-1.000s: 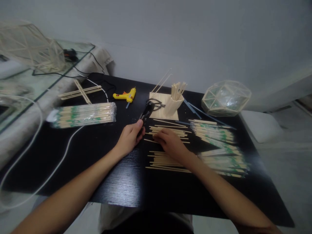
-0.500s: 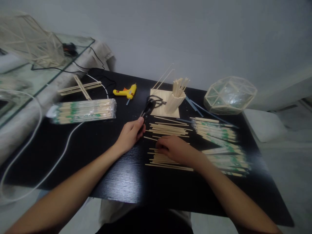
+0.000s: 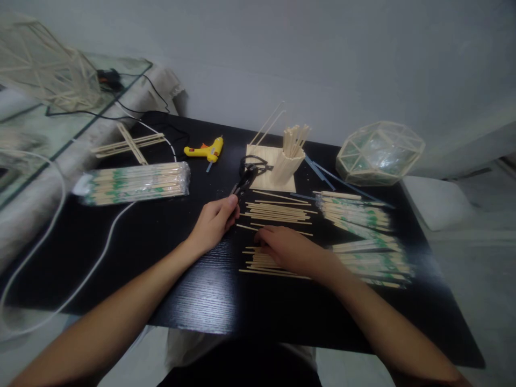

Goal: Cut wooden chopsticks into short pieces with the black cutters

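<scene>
My left hand (image 3: pixel 215 220) is closed around a black hand tool (image 3: pixel 245 181) whose far end points away toward a wooden board (image 3: pixel 264 152); its exact kind is unclear. Over the loose wooden sticks (image 3: pixel 278 211) on the table, my right hand (image 3: pixel 288 247) is curled with its fingers bent together. Whatever lies between those fingertips is hidden. More sticks (image 3: pixel 258 267) lie partly under this hand. A cup made of sticks (image 3: pixel 287 167) stands on the board, filled with upright sticks. Black loops (image 3: pixel 255 164), perhaps scissor handles or glasses, lie beside it.
A yellow glue gun (image 3: pixel 207 151) and a wrapped stick bundle (image 3: pixel 137 184) lie left on the black table (image 3: pixel 201 301). Crossed sticks (image 3: pixel 131 144) are behind. Opened stick packs (image 3: pixel 358 215), clear glue sticks (image 3: pixel 320 174) and a faceted stick frame (image 3: pixel 379 156) are right. A white cable (image 3: pixel 107 247) loops left.
Both hands keep nearly the same positions and grips. The right hand shifts very slightly over the sticks, and the whole view moves a little.
</scene>
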The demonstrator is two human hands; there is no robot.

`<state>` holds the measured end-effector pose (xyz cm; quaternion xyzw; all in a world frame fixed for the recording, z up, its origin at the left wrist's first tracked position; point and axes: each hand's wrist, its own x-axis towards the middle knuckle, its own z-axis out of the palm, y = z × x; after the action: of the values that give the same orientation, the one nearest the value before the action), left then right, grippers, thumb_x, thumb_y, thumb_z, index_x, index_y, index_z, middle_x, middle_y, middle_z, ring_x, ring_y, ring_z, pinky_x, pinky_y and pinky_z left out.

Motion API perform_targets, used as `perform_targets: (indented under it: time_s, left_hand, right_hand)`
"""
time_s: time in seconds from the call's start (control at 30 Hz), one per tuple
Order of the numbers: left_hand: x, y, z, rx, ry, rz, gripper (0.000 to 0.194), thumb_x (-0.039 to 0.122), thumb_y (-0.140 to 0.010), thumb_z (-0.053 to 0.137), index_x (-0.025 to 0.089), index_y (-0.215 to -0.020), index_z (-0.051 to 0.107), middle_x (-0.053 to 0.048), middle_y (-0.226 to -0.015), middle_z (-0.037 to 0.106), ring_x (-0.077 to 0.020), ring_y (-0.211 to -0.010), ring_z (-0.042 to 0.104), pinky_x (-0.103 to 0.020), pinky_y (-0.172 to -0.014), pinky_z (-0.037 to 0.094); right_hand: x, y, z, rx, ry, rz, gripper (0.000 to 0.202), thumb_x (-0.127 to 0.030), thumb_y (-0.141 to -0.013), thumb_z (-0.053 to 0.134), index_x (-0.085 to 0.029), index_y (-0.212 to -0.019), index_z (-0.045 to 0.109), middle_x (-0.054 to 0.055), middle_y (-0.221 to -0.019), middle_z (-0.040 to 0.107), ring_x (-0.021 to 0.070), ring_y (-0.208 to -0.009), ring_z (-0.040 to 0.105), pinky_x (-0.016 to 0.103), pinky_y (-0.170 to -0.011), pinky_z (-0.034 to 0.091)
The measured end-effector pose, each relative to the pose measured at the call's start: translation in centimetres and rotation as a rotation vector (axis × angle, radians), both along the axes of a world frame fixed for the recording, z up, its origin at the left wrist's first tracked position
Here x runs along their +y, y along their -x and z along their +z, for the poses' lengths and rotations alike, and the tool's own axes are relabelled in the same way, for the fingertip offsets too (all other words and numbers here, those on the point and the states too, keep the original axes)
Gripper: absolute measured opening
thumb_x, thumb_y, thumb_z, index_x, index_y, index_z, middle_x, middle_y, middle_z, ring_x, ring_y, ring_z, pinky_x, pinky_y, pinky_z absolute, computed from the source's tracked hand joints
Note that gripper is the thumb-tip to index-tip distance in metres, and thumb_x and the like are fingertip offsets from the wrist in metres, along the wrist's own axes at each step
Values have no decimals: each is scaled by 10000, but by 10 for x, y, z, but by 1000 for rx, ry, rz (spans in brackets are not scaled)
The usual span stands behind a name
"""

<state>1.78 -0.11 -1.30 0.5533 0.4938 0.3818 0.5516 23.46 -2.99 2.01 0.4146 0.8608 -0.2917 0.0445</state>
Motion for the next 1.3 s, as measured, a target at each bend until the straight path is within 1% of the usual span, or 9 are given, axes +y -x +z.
perform_targets:
  time_s: [0.2,0.33,0.43,0.57,0.7,0.77,0.87,1.0,1.3]
  left_hand:
    - [0,2,-1,29,-22,12,630,742,-947,442,172,-743,613,36,-517,462,-86,-416,384,-230,-386,249]
    - [0,1,5,-8,11,30,659,789,-911,458,172,-731,604,43,-488,436,-81,-402,368,-225,-375,230]
    - [0,-2,9,-70,75,32,697,840,-864,474,170,-714,596,52,-462,405,-74,-382,336,-221,-367,211]
    - [-1,-4,11,-137,118,41,671,827,-797,602,159,-727,612,61,-475,402,-64,-388,334,-208,-366,221]
    - [-2,-5,11,-149,114,76,601,731,-805,692,130,-821,688,70,-480,396,-57,-395,339,-200,-371,229]
    - [-2,-4,12,-177,131,93,568,690,-815,712,123,-851,704,77,-479,385,-54,-386,330,-201,-367,226]
    - [-2,-3,14,-271,153,91,505,630,-822,738,128,-853,700,87,-479,365,-49,-375,310,-201,-361,229]
    - [-1,-2,16,-349,138,98,455,579,-819,762,128,-845,702,93,-474,350,-43,-376,287,-198,-366,226]
    - [-4,-4,13,-241,90,134,358,486,-797,789,144,-810,684,84,-496,399,-52,-409,315,-211,-407,236]
  right_hand:
    - [-5,-2,7,-21,-120,60,285,11,-941,522,-106,-1155,669,161,-1163,681,255,-1056,667,389,-959,523]
    - [-3,-18,38,311,-242,-35,197,-84,-1029,488,-147,-1108,656,117,-1081,657,222,-1001,644,378,-920,539]
    - [-4,-26,59,627,-253,-200,165,-144,-1059,487,-188,-1052,646,66,-995,665,174,-892,660,318,-816,551]
    - [-5,-27,64,999,19,-446,181,-267,-1097,468,-221,-1078,642,48,-1053,702,150,-804,723,283,-672,572]
    - [-2,-24,55,1183,375,-441,385,-499,-1092,426,-208,-1029,670,58,-929,730,214,-876,764,338,-716,605]
    - [2,-23,50,1155,479,-474,434,-573,-1063,444,-204,-1007,664,22,-732,683,218,-801,757,349,-715,599]
    - [5,-21,43,983,453,-562,331,-531,-989,623,-203,-1033,636,-69,-525,544,166,-583,675,283,-590,528]
    - [9,-18,31,763,334,-580,344,-424,-908,742,-172,-1119,641,-97,-487,548,91,-416,477,218,-447,331]
    - [10,-13,18,548,127,-528,202,-348,-945,679,-171,-995,761,-62,-502,573,104,-457,512,227,-501,354]
